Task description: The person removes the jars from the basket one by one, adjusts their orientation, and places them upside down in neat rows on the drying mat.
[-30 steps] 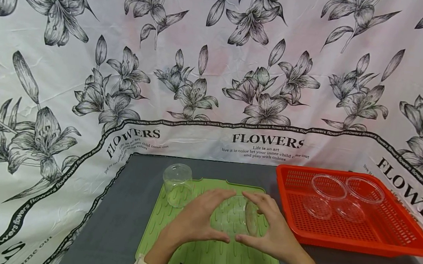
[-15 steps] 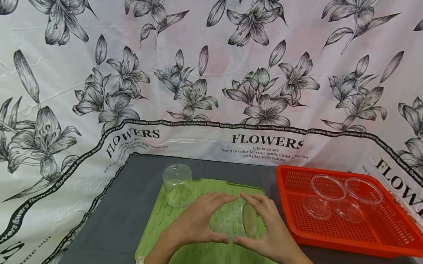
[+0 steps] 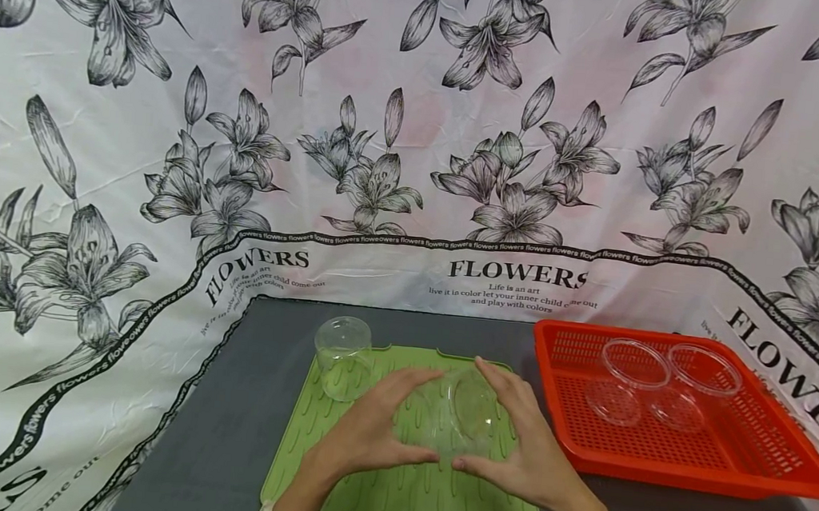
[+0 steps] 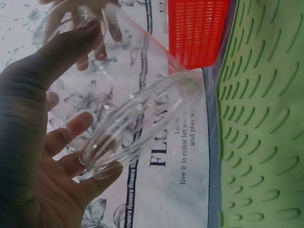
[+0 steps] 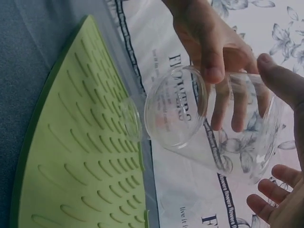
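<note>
A clear plastic cup (image 3: 473, 406) lies on its side in the air over the green ridged mat (image 3: 434, 498), held between both hands. My left hand (image 3: 374, 425) holds its left end, thumb below and fingers above in the head view. At the other end, the right hand (image 3: 528, 441) holds it the same way. In the left wrist view, ringed edges of the cup (image 4: 137, 118) show by the left fingertips. The right wrist view shows a round end of the cup (image 5: 175, 107) beside the left thumb. Nothing is visible inside it.
A second clear cup (image 3: 342, 358) stands upright at the mat's back left corner. On the right, a red perforated basket (image 3: 710, 472) holds two clear cups (image 3: 635, 365). A flower-printed cloth (image 3: 417, 160) hangs behind the grey table (image 3: 222, 433).
The held cup has turned, so its round right end faces the head camera more. My hands have parted slightly at the fingertips. The other cups and the basket stay put.
</note>
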Demonstrator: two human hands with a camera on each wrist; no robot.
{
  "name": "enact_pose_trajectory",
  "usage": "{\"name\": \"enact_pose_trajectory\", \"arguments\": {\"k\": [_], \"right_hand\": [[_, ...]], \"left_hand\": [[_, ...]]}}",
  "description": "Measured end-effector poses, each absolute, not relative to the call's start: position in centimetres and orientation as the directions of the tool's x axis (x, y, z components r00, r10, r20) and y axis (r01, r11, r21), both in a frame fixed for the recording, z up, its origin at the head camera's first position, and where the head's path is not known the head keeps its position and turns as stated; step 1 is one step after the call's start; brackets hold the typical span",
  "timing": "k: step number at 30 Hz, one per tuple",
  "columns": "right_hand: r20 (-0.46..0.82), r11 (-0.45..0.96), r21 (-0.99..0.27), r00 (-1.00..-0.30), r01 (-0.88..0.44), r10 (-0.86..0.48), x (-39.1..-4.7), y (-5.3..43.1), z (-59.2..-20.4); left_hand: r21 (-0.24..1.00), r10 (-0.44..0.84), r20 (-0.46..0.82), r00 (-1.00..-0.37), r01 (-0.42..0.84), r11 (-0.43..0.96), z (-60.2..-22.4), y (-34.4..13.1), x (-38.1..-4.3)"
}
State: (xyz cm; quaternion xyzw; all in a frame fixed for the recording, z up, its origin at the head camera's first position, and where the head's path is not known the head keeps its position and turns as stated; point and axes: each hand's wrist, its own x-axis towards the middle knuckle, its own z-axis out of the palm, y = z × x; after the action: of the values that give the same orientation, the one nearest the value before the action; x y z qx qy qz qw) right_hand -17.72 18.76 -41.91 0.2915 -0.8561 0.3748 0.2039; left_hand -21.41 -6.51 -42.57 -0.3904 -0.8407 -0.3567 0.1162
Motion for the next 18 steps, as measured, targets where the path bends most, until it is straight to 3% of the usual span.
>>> {"name": "enact_pose_trajectory", "arguments": {"k": [8, 18], "right_hand": [[0.566, 0.484, -0.609, -0.772, -0.628, -0.289, -18.05, 18.72, -42.27], [0.511, 0.295, -0.765, -0.818, -0.573, -0.265, -18.48, 18.12, -42.84]], "left_hand": [[0.616, 0.495, 0.473, -0.729, 0.675, 0.405, -43.07, -6.87, -21.43], [0.747, 0.441, 0.480, -0.758, 0.617, 0.247, -43.37, -7.00, -21.19]]}}
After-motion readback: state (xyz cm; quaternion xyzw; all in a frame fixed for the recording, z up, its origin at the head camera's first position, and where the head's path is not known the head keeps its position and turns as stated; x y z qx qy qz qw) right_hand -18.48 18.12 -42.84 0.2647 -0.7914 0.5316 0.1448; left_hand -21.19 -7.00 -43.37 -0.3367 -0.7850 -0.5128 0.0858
